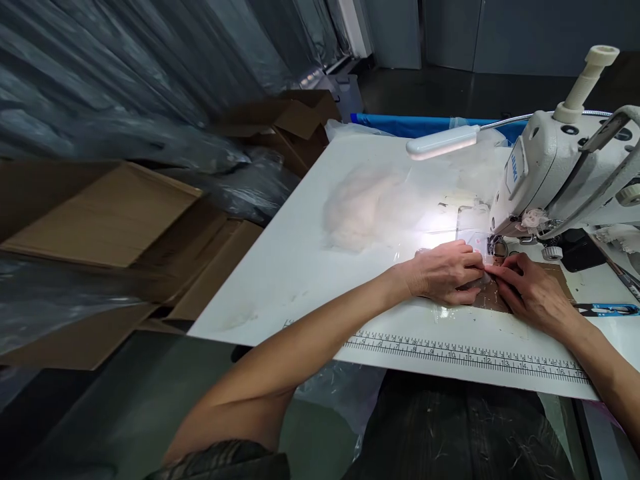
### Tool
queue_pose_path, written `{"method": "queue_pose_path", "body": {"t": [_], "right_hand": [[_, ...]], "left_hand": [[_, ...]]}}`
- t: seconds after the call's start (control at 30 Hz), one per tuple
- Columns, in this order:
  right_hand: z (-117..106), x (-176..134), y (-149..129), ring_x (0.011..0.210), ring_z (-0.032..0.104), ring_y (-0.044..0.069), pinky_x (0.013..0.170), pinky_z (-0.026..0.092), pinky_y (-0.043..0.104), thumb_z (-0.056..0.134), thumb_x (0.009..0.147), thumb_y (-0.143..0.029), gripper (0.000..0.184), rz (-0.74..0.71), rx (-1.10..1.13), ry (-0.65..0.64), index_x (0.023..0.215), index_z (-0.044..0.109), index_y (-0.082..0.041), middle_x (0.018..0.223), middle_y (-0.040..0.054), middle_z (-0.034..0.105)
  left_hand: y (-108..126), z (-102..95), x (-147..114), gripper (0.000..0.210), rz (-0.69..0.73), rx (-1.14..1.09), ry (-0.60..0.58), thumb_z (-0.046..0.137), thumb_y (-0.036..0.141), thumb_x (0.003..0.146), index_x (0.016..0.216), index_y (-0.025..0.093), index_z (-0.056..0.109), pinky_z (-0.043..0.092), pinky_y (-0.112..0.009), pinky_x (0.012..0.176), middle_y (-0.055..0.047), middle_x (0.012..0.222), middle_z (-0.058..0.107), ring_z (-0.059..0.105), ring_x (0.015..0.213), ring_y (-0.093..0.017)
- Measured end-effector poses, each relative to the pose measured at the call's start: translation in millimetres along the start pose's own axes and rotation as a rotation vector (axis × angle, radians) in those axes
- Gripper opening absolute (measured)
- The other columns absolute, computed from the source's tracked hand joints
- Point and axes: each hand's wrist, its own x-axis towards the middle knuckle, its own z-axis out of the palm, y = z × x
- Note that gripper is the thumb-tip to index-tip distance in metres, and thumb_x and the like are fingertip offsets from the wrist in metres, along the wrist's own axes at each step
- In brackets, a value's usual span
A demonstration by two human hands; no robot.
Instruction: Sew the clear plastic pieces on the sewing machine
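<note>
A white sewing machine (543, 170) stands at the right, its presser foot (493, 245) just beyond my fingertips. Under and around my fingers is a small piece of thin whitish fabric (479, 248), partly hidden. My left hand (447, 272) lies left of the foot, fingers curled and pinched on the fabric. My right hand (535, 292) comes from the right; its thumb and forefinger close on the fabric's near edge, almost touching the left fingertips. A brown patch (493, 300) on the table shows beneath my hands.
A lamp (443, 142) lights the white table (280, 280). Sheer pale fabric (360, 207) lies left of the machine. Blue thread snips (607, 310) and a dark phone-like object (583, 250) are at the right. A ruler scale (465, 357) runs along the front edge. Cardboard boxes (105, 213) stand left.
</note>
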Motion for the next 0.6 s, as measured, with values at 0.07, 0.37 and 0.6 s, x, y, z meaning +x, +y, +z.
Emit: {"method": "queue_pose_path", "body": {"t": [0.07,0.37,0.6], "right_hand": [[0,1,-1,0.079,0.059,0.019,0.051,0.044,0.025,0.038,0.098,-0.03,0.037,0.008,-0.018,-0.007,0.123,0.065,-0.024,0.099,0.0111,0.059],[-1,7,-6,0.063,0.052,0.014,0.043,0.033,0.022,0.032,0.099,-0.035,0.043,0.137,-0.119,-0.128,0.127,0.061,-0.025,0.102,0.0118,0.057],[-4,11,-8,0.063,0.055,0.015,0.043,0.036,0.023,0.033,0.099,-0.036,0.041,0.182,-0.159,-0.174,0.129,0.059,-0.027,0.103,0.0111,0.058]], "left_hand": [[-1,-2.0,1,0.033,0.005,-0.004,-0.024,0.041,0.032,0.095,0.092,0.016,0.069,0.044,-0.035,0.074,-0.009,0.094,0.067,0.054,0.075,-0.019],[-8,-7.5,2,0.029,-0.02,-0.005,-0.057,0.049,0.035,0.09,0.095,0.015,0.069,0.04,-0.036,0.077,-0.009,0.095,0.066,0.054,0.079,-0.02],[-10,-3.1,0,0.03,-0.067,-0.006,0.026,0.046,0.036,0.09,0.096,0.016,0.068,0.036,-0.039,0.081,-0.008,0.1,0.068,0.052,0.081,-0.02]]}}
